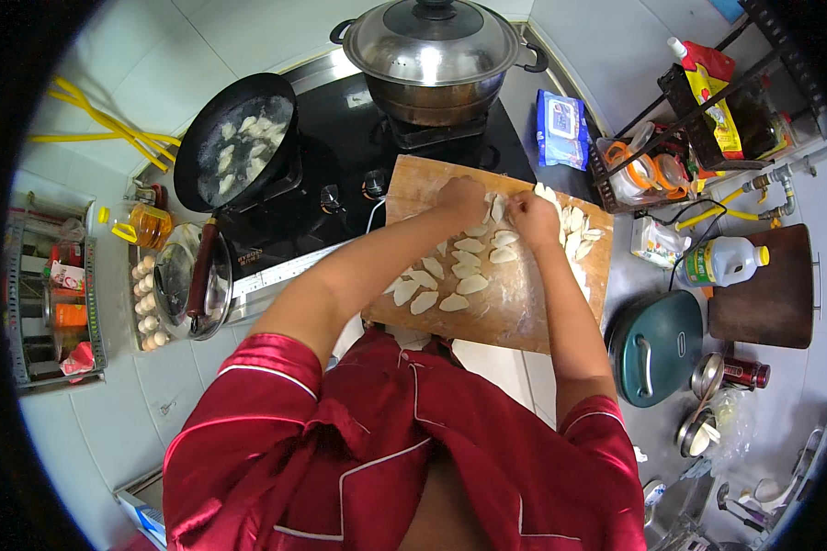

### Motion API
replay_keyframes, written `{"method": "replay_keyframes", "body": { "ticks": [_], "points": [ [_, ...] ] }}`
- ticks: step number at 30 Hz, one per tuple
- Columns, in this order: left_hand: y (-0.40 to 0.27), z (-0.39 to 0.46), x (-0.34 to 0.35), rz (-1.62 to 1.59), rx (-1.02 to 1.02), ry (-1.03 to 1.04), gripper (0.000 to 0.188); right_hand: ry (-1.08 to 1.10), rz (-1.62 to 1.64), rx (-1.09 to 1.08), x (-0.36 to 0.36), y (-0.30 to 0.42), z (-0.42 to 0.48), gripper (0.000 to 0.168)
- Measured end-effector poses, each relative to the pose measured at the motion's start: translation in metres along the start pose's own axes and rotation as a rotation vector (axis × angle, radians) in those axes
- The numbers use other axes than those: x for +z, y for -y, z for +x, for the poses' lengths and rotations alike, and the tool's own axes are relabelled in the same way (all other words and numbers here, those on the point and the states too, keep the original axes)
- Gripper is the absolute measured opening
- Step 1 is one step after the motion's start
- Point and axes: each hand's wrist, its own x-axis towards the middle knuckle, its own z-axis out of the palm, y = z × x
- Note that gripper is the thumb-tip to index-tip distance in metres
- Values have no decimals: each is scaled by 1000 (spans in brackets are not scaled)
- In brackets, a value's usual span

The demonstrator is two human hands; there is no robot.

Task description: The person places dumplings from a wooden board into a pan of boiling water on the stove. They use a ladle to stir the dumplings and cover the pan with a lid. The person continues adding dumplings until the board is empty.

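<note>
A floured wooden board (517,310) lies before me, one edge over the cooktop's front. Flat oval dough pieces (472,284) are spread across its left and middle, and more dough pieces (577,231) lie in a pile at its right. My left hand (463,200), fingers curled, is at the board's far side beside a few pieces; what it holds is hidden. My right hand (532,217) is close by, between those pieces and the pile, its fingertips drawn together; whether dough is in them cannot be made out.
A black wok (193,158) with dough pieces in bubbling liquid sits at the left of the cooktop (338,138). Behind the board stands a lidded steel pot (431,93). Eggs (148,303) and an oil bottle (153,226) are at left; a green appliance (661,365) stands right.
</note>
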Motion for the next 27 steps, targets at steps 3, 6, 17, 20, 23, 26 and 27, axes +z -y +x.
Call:
{"method": "replay_keyframes", "body": {
  "ticks": [3, 6, 17, 20, 23, 26, 27],
  "points": [
    [-9, -1, 4, 60, -161, -26, 27, 82, -101, -57, 6, 21, -2, 27],
    [-16, 1, -4, 18, -256, 157, 23, 121, -170, -94, 22, 26, -1, 23],
    [-12, -20, -48, 161, 127, -120, 14, 98, -309, -64, 25, 53, -12, 27],
    [16, -34, -112, 215, 201, -131, 13, 16, -373, -125, 34, 50, -12, 28],
    [65, -59, -180, 255, 200, -204, 14, -64, -341, -77, 36, 46, -15, 23],
    [135, -95, -244, 177, 141, -356, 8, -50, -173, -176, 23, 63, -18, 15],
    [157, -112, -263, 227, 63, -385, 8, -22, -71, -208, 21, 74, -16, 13]
  ]
}}
